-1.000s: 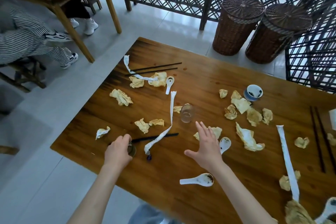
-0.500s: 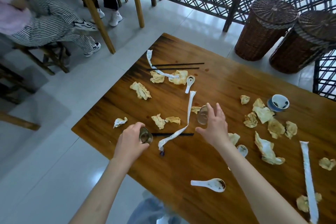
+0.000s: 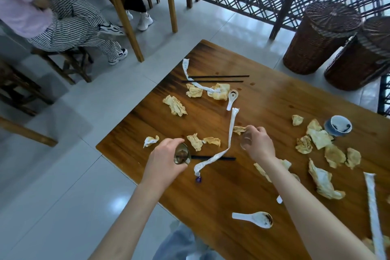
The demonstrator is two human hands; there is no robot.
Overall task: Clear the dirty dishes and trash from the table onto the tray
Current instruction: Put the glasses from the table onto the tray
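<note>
While L hand [image 3: 163,159] grips glass [image 3: 182,154]; R hand [image 3: 259,143] grips another glass [image 3: 245,141].

Single head-worn wide-angle view, looking forward and steeply down, close above the wooden table's [image 3: 263,101] near-left corner

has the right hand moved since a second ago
Yes. The right hand went forward from beside the near spoons to the small glass next to the long paper strip, gripping it.
</note>
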